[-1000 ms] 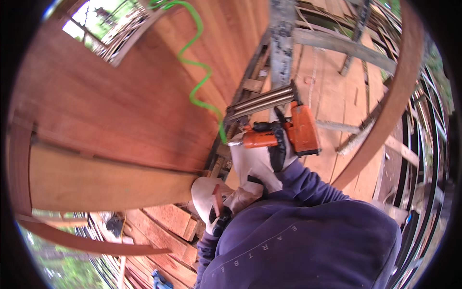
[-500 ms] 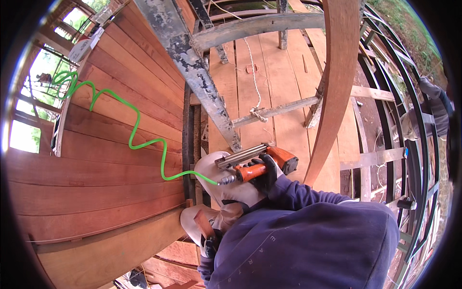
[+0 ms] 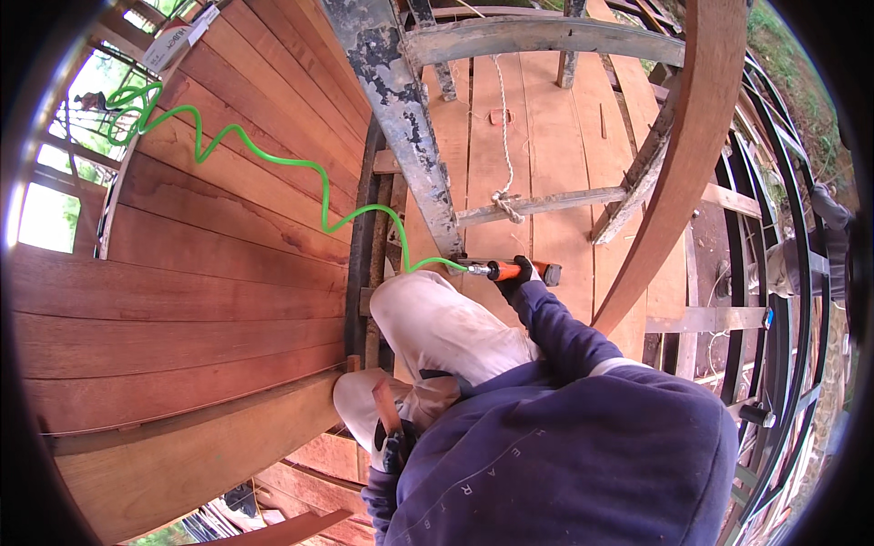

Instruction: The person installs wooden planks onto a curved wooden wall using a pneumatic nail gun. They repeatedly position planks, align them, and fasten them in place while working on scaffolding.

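Note:
My right hand (image 3: 519, 274), in a dark glove, is wrapped round the handle of an orange nail gun (image 3: 502, 270). The tool is beyond my knee, low over the plank platform, and the hand hides part of it. A green coiled air hose (image 3: 325, 196) runs from a metal fitting at its left end across to the far left. Close to my body, beside my bent leg, my left hand (image 3: 395, 449) is gloved too and closed on a short wooden strip (image 3: 386, 406) that points up. My sleeve and leg partly cover that hand.
To the left rises a wall of reddish boards (image 3: 209, 300) with a thick beam (image 3: 200, 446) below it. A paint-spotted metal frame (image 3: 414, 136) stands ahead, with a knotted rope (image 3: 503, 164). A curved wooden piece (image 3: 678, 191) leans at the right. Another person (image 3: 810, 246) is beyond the dark rails.
My right hand has carried the nail gun forward and down, away from my lap, turning it. The hose has stretched after it. My left hand still holds the wooden strip.

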The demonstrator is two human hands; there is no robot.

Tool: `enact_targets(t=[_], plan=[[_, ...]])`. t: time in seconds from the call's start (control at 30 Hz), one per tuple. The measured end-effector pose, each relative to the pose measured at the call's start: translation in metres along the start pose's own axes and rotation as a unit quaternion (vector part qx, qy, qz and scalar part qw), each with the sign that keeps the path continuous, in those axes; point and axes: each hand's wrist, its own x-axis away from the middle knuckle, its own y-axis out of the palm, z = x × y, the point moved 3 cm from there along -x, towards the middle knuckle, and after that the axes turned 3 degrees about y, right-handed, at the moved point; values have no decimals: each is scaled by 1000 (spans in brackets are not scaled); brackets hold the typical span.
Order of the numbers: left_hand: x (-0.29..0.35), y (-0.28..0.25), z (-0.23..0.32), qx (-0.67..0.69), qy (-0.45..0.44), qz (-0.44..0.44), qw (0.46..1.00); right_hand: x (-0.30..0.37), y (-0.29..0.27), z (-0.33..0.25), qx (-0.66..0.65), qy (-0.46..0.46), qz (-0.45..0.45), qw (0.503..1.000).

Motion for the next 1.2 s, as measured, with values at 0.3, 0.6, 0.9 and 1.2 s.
enact_targets(t=[0.3,0.6,0.9,1.2], plan=[[22,-15,-30,18,-65,41,997,4,-12,-3,10,11,-44,999],[1,-9,-11,24,-48,33,998,-46,-70,2,767,-229,-4,600],[59,-12,-12,173,6,148,974,1,-33,-2,807,-288,132,498],[100,-28,76,148,353,255,888,93,69,16,790,-434,-55,429]])
